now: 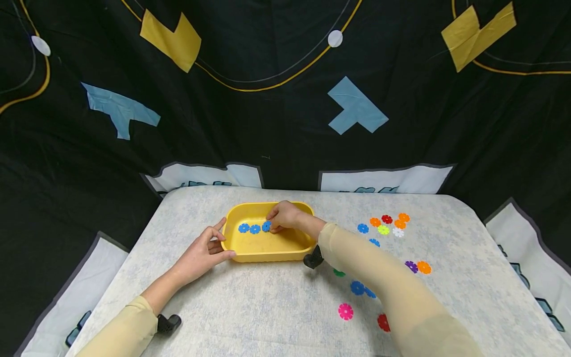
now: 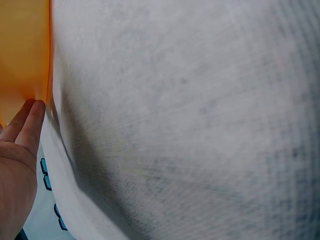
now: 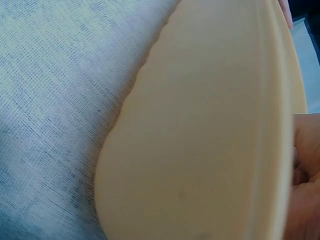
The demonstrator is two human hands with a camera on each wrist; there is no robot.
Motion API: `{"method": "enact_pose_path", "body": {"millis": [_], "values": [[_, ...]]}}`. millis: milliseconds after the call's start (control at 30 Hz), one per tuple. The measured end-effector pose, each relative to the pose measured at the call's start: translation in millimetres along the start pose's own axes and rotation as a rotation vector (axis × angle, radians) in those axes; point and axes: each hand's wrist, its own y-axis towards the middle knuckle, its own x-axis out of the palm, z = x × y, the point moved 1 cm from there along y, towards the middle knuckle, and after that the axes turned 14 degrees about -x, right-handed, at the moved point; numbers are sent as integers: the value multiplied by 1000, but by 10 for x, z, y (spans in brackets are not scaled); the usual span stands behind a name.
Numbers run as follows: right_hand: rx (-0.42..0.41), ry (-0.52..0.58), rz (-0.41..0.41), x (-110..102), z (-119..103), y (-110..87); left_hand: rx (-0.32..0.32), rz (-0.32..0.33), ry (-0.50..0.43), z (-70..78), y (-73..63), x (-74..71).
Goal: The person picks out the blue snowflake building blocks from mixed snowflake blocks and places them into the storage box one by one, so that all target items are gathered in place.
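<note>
A yellow plastic tub (image 1: 272,257) stands on the cloth-covered table. Three blue flower-shaped plastic discs show in a row inside it: one disc at the left (image 1: 243,228), a middle disc (image 1: 255,229), and a third blue disc (image 1: 266,226) at my right fingertips. My right hand (image 1: 287,218) reaches over the tub's right side and pinches that third disc; in the right wrist view the tub's wall (image 3: 200,125) hides most of it. My left hand (image 1: 208,250) spreads along the tub's left end, thumb at the front rim. In the left wrist view its straight fingers (image 2: 31,125) touch the tub.
Right of the tub, loose flower discs lie scattered: a pink disc (image 1: 345,312), a red disc (image 1: 383,322), a purple disc (image 1: 411,267), an orange disc (image 1: 424,267) and several others farther back. My right sleeve (image 1: 379,277) passes over this area. A dark curtain (image 1: 276,134) hangs behind the table.
</note>
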Motion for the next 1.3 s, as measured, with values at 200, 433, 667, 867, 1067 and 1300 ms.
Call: {"method": "enact_pose_path", "body": {"millis": [200, 433, 667, 867, 1067, 1300], "values": [[-19, -41, -26, -93, -28, -51, 12, 4, 13, -13, 28, 10], [-76, -110, -75, -208, -19, -114, -5, 1, 12, -3, 30, 2], [-119, -84, -116, -362, -85, -223, 20, 7, 31, 7, 11, -2], [-163, -24, -125, -577, -208, -408, 5, 28, 75, 40, 1, -1], [-236, 88, -75, -877, -354, -673, 8, 43, 108, 63, -5, -3], [-248, 89, -25, -1229, -348, -1025, 10, 49, 129, 75, -25, -9]]}}
